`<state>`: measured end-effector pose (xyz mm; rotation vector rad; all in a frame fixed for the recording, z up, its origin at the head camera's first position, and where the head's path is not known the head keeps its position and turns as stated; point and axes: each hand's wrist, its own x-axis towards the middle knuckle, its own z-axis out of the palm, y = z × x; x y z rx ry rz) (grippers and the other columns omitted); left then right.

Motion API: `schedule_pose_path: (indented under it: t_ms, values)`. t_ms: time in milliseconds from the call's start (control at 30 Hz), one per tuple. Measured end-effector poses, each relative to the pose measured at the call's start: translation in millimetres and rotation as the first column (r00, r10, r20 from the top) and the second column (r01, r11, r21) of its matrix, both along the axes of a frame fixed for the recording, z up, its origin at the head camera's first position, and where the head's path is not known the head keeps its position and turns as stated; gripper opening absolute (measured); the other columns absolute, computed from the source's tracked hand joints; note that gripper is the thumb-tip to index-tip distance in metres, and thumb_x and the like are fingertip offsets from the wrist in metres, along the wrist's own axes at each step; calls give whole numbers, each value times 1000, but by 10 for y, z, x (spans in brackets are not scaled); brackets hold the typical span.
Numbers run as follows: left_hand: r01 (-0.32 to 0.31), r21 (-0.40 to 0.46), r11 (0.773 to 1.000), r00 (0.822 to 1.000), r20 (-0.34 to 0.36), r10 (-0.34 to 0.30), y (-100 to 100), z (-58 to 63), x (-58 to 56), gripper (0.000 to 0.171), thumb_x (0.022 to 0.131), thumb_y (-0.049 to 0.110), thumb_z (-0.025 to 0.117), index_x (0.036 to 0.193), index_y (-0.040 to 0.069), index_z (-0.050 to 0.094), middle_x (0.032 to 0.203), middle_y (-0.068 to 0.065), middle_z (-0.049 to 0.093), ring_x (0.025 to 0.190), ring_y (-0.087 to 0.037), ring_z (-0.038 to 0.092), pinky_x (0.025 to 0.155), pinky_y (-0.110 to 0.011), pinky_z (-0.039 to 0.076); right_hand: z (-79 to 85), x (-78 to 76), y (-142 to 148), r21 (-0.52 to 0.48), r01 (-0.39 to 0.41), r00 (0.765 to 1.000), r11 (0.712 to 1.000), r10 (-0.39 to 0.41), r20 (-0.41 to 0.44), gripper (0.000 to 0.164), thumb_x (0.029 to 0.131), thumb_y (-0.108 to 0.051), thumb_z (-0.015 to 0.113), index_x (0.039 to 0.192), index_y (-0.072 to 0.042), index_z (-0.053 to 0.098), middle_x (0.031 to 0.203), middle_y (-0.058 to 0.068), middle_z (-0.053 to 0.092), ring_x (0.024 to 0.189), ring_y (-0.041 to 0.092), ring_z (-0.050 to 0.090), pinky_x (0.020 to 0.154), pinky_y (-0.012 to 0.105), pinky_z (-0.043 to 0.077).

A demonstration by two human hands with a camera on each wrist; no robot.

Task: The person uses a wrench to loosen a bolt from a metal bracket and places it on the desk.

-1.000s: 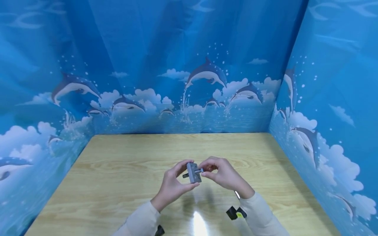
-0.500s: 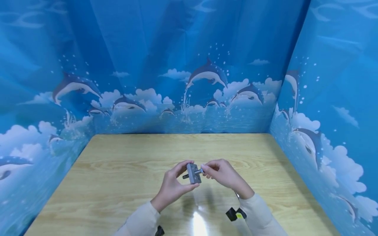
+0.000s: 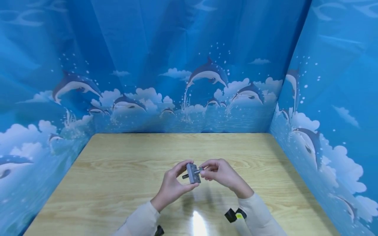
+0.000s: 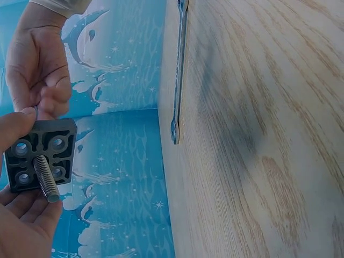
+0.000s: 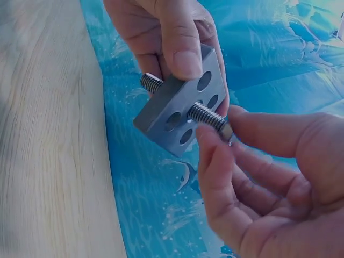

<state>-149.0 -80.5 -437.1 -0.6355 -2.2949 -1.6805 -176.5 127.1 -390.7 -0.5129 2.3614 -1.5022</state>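
Note:
My left hand [image 3: 172,186] grips a square grey metal plate [image 5: 161,110] by its edges, holding it tilted above the table. The plate has a hole near each corner. A threaded bolt [image 5: 207,115] runs through its centre, and the threaded end sticks out of the ribbed back face [image 4: 33,134] in the left wrist view. At the other end, the thumb and fingers of my right hand [image 3: 221,173] pinch the bolt around its head. Part of the head is hidden by these fingers.
On the wood-grain table [image 3: 118,164] lies a long metal wrench [image 4: 179,70], seen in the left wrist view. A blue dolphin-print curtain [image 3: 147,65] encloses the table at the back and both sides. Black wrist-camera mounts [image 3: 231,215] sit by the sleeves.
The right fingers have shifted their grip about the bolt's head, thumb moving up and then back down. The left hand and the plate have stayed almost still.

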Motion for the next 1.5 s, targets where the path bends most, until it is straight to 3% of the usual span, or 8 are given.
schedule_pose_path:
  t_ms: [133, 300, 533, 700, 900, 1067, 1267, 1500]
  values:
    - [4, 12, 1000, 1000, 4, -4, -4, 14, -3, 72, 66, 12, 87, 130, 13, 55, 127, 0, 61, 115, -11, 60, 103, -30, 47, -16, -6, 24, 11, -28, 994, 1000, 29, -106, 29, 88, -11, 69, 115, 0, 66, 95, 8, 71, 83, 16, 65, 75, 27, 59]
    - [12, 19, 1000, 1000, 6, -13, -1, 11, -1, 73, 65, 11, 87, 130, 20, 54, 129, -1, 61, 116, -10, 59, 103, -29, 47, -45, -12, 47, 5, -47, 988, 999, 47, -145, 29, 87, -9, 70, 114, 0, 67, 95, 10, 71, 82, 15, 66, 73, 24, 59]
    - [3, 20, 1000, 1000, -25, -3, 6, -19, 0, 74, 65, 12, 88, 130, 20, 54, 129, -2, 61, 117, -11, 59, 103, -31, 47, -46, -8, 43, 41, -8, 996, 999, 12, -93, 34, 90, -27, 68, 111, -1, 68, 93, 8, 71, 80, 17, 65, 73, 29, 59]
    - [-1, 24, 1000, 999, -53, 2, 9, -22, -8, 74, 65, 14, 88, 130, 20, 54, 128, 2, 60, 117, -13, 59, 102, -31, 48, -59, -11, 41, 59, 8, 1000, 998, -7, -17, 44, 97, -41, 54, 91, -1, 71, 76, 8, 68, 67, 18, 63, 64, 33, 59]
    - [8, 9, 1000, 999, -53, -7, 17, -30, -5, 73, 66, 15, 87, 130, 18, 54, 128, -3, 61, 117, -15, 59, 102, -31, 48, -31, 2, 25, 72, 8, 1000, 997, -8, -4, 47, 98, -43, 51, 79, -3, 70, 65, 4, 63, 58, 16, 56, 53, 28, 53]
    - [5, 2, 1000, 999, -42, -5, 25, -25, 7, 72, 66, 15, 87, 130, 18, 54, 127, -9, 62, 117, -15, 59, 102, -31, 47, -1, 6, 15, 67, -1, 1000, 998, 2, -13, 37, 96, -37, 56, 85, -4, 70, 68, 5, 62, 60, 17, 55, 54, 28, 51]
    - [-7, 2, 1000, 1000, -27, 7, 21, -24, 5, 72, 65, 15, 88, 129, 15, 55, 126, 1, 62, 116, -12, 59, 103, -30, 46, -22, 5, 31, 75, -35, 984, 997, 48, -174, 22, 92, -19, 65, 109, -6, 69, 88, 2, 69, 77, 16, 63, 66, 26, 56]
    - [-5, 19, 1000, 1000, -29, 6, 16, -16, 7, 72, 66, 16, 88, 130, 20, 54, 125, 3, 62, 114, -12, 60, 102, -32, 48, 1, 27, 30, 83, -50, 956, 995, 72, -285, 25, 88, -5, 67, 111, -9, 70, 101, 2, 71, 87, 14, 64, 76, 28, 57]
